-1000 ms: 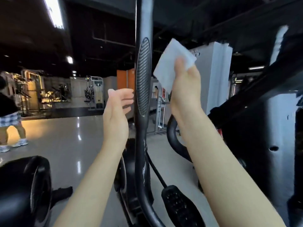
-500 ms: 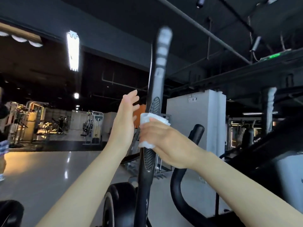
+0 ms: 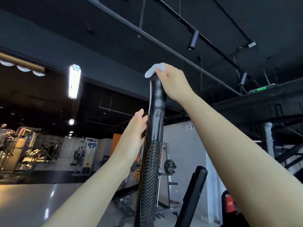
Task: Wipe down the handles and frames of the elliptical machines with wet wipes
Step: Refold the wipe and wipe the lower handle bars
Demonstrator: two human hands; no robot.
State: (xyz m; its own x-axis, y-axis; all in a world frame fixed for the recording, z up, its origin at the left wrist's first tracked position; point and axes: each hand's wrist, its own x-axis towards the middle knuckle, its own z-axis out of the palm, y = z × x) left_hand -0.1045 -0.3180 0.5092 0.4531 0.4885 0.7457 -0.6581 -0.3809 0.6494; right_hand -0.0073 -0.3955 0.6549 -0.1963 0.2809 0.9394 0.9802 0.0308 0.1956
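Right hand (image 3: 172,81) has slid wipe (image 3: 151,71) up handle (image 3: 155,122).

One view only, from the head, tilted upward: the dark ceiling (image 3: 164,22) fills the top half, the gym floor (image 3: 32,202) sits low at the left. The camera is close in behind both forearms, and the handle (image 3: 155,122) rises through the centre from the bottom edge. Wide-angle lens, so the ceiling rails bow. There is no second view to overlap.
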